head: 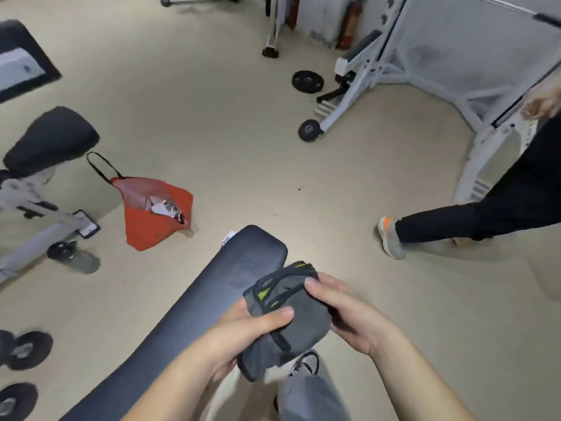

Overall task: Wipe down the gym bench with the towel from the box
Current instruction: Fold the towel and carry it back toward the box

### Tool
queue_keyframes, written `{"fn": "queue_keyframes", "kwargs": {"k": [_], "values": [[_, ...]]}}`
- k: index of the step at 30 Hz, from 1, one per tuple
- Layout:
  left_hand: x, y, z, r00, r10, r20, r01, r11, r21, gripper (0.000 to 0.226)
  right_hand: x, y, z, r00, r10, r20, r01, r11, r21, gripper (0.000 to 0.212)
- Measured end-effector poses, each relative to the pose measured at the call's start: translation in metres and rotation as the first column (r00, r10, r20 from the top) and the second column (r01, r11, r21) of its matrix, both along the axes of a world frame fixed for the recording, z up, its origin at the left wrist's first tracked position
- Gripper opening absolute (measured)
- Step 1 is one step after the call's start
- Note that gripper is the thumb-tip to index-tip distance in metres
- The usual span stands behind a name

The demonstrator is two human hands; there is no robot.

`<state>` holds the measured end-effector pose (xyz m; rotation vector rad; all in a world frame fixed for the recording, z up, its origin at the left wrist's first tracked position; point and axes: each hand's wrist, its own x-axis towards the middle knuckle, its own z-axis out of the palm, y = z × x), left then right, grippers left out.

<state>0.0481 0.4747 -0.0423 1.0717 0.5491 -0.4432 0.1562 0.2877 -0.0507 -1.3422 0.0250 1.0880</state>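
Note:
A folded dark grey towel (299, 326) with black cords and small yellow-green marks sits between both my hands, just past the right side of the bench's far end. My left hand (243, 335) grips its near left side, thumb on top. My right hand (346, 314) holds its right edge, fingers curled over it. The gym bench (194, 314) is a long dark textured pad running from the lower left up to the middle of the view. No box is in view.
An orange bag (154, 214) lies open on the beige floor left of the bench, a water bottle (76, 258) beside another bench's frame (39, 208). Dumbbells (21, 350) lie at lower left. Another person's leg and shoe (391, 238) stand at right. White racks (379, 65) and weight plates (307, 82) stand behind.

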Motion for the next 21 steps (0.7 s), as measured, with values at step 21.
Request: {"fn": "queue_keyframes", "kwargs": {"k": [21], "values": [[0.288, -0.222, 0.024, 0.776, -0.630, 0.000, 0.612, 0.753, 0.242, 0.027, 0.128, -0.258, 0.050, 0.838, -0.521, 0.163, 0.540, 0.833, -0.118, 0.057]]}}
